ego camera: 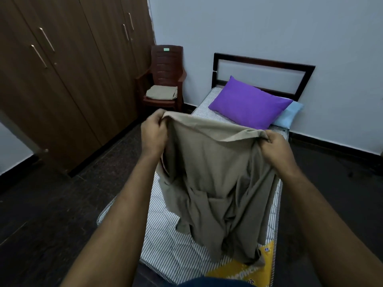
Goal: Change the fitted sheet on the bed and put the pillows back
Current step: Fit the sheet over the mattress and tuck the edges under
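At the near end of a bare bed, both hands lift a tan sheet (215, 175) by its top hem, apparently to shake it open over the striped mattress (167, 239). The left hand (154, 131) and right hand (273, 145) each pinch bunched, soft cloth, which hangs in limp folds. Purple pillow (248, 104) and pale blue pillow (289, 114) lie plump at the far headboard (263, 61).

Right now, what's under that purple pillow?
The purple pillow lies on a light blue pillow, whose right end pokes out, and on the striped mattress. The rest beneath is covered.
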Demonstrator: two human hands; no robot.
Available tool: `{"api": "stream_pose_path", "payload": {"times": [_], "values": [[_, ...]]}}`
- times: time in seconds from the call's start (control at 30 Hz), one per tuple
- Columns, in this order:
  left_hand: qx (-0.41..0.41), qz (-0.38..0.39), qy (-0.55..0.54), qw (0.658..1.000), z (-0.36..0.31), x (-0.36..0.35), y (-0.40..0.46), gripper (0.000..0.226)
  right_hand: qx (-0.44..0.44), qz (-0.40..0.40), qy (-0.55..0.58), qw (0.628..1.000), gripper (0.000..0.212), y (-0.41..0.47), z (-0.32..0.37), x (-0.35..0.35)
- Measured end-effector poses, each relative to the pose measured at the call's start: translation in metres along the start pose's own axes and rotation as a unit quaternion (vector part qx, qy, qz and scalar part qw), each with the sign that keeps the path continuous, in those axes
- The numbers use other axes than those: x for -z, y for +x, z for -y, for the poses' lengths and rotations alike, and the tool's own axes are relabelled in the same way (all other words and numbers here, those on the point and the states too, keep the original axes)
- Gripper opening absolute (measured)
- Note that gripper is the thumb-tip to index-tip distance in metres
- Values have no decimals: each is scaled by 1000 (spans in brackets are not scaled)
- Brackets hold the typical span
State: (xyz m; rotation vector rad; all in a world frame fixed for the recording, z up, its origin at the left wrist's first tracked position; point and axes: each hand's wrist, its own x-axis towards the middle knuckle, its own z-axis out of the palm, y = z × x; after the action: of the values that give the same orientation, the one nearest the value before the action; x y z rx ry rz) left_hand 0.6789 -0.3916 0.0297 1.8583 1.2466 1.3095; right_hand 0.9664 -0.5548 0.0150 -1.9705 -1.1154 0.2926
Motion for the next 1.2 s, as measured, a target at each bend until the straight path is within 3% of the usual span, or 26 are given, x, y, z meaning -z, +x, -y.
{"api": "stream_pose_path", "payload": {"times": [0.07, 0.1, 0.13, 0.17, 0.2, 0.3, 0.33, 0.47, 0.53, 0.63, 0.73, 0.8, 0.87, 0.97, 1.1, 1.2], "values": [[-4, 83, 92, 992, -11, 0, 17, 16, -8, -12, 2, 1000, 21, 3, 2, 3], [26, 185, 203, 961, -9, -2, 21, 17, -10, 5, 1, 1000, 20, 4, 3, 5], [67, 293, 294, 907, -2, -3, 18, 19, -8, 38, -5, 999, 20, 4, 2, 5], [91, 330, 340, 876, 7, -3, 14, 21, -2, 70, -15, 997, 21, 4, 2, 5], [90, 300, 337, 888, 13, -3, 12, 22, 2, 83, -23, 996, 21, 2, 2, 4], [31, 110, 202, 973, 14, -2, 18, 20, -14, 19, -13, 1000, 18, -5, -2, 4], [5, 104, 178, 978, 12, -4, 23, 22, -30, -2, -7, 1000, 18, -8, -2, 4], [-13, 169, 281, 945, 15, -4, 25, 39, -32, -34, 2, 999, 23, -15, -3, 6], [22, 211, 266, 940, 16, -9, 16, 47, -35, -27, 4, 999, 23, -15, -4, 3], [72, 253, 52, 963, 9, -27, -7, 53, 5, 57, -27, 998, 29, -16, -7, -13], [55, 306, -118, 943, -14, -41, -26, 54, 72, 210, -34, 975, 78, -25, -3, -32], [19, 342, -153, 927, -36, -48, -37, 45, 114, 253, 0, 961, 93, -30, 6, -46], [-7, 356, -175, 918, -46, -55, -43, 44, 126, 243, 44, 961, 77, -31, 17, -56], [-28, 369, -134, 919, -39, -53, -42, 43, 137, 193, 45, 971, 21, -28, 24, -60], [-80, 332, 84, 936, -20, -33, -36, 23, 52, 65, 141, 987, 15, -15, 24, -45], [-59, 302, -23, 951, -17, -27, -40, 6, 22, 97, 256, 962, 17, -17, 35, -33]]}}
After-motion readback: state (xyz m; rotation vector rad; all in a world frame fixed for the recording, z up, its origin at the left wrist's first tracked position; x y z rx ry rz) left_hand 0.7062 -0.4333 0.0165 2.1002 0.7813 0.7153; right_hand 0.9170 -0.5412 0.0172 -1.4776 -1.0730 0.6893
